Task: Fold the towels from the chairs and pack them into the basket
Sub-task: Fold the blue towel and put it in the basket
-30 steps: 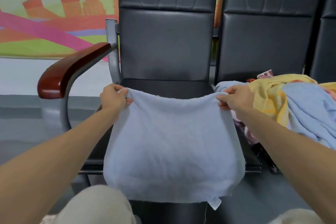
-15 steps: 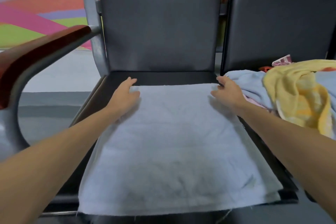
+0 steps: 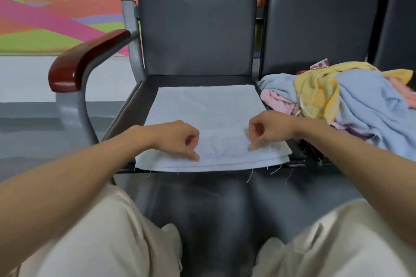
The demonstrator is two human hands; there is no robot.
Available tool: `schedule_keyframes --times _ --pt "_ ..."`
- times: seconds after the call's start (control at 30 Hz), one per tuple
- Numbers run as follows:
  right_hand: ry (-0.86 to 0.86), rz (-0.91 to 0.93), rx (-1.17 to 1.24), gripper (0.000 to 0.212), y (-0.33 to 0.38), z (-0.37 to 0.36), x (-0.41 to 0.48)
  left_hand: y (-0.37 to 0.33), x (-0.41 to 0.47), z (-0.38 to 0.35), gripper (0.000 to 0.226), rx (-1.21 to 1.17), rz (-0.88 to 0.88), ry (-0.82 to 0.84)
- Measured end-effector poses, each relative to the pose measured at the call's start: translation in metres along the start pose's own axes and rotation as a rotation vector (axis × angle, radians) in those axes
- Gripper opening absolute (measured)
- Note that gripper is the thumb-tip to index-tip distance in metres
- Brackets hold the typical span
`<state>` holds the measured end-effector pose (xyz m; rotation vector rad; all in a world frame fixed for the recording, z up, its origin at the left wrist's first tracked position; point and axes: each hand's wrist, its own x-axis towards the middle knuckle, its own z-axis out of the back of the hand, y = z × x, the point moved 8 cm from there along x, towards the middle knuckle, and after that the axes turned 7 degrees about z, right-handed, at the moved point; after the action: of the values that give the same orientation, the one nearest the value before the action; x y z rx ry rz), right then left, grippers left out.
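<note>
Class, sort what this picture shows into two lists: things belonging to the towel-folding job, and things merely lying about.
Job: pale blue terry towel, flat on black padded chair seat; heap of unfolded blue, yellow and pink towels; left hand; right hand.
Lying about: red-brown wooden armrest; colourful wall mural; grey floor.

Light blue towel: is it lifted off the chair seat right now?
No, the light blue towel lies flat on the chair seat, with the left hand and right hand touching its near part.
</note>
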<state>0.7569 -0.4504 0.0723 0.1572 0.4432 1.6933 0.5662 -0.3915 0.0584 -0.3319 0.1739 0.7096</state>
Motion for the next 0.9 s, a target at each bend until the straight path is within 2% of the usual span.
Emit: schedule_keyframes --times 0.07,0.13,0.3,0.43,0.53,0.63,0.73,0.8,0.9 --pt "0.115 0.001 -0.128 0.039 0.006 -0.021 -0.010 0.001 -0.011 -0.011 0.037 0.100 -0.041 -0.019" --pt "0.119 0.032 -0.210 0.045 0.010 -0.030 -0.014 0.004 -0.015 -0.014 0.039 0.177 -0.059 -0.041" --pt "0.017 0.102 -0.293 0.027 0.018 -0.028 -0.015 -0.001 -0.016 -0.016 0.019 0.301 -0.101 -0.062" --pt "-0.024 0.127 -0.283 0.007 0.021 -0.014 -0.020 0.008 -0.020 -0.004 0.014 0.205 -0.093 -0.111" --pt "-0.085 0.132 -0.275 0.017 0.025 -0.002 -0.024 0.015 -0.025 0.007 0.011 0.090 -0.075 -0.147" --pt "-0.124 0.116 -0.198 0.015 0.029 0.007 -0.032 0.023 -0.032 0.018 0.005 -0.043 -0.043 -0.160" --pt "-0.071 0.110 -0.189 0.012 0.031 0.000 -0.033 0.026 -0.036 0.015 0.004 -0.102 -0.004 -0.104" --pt "0.048 0.105 -0.256 0.008 0.031 -0.020 -0.030 0.025 -0.034 -0.001 0.003 -0.006 0.012 -0.025" --pt "0.188 0.084 -0.414 0.046 0.032 -0.049 -0.030 0.016 -0.029 -0.024 0.021 0.162 -0.031 0.032"
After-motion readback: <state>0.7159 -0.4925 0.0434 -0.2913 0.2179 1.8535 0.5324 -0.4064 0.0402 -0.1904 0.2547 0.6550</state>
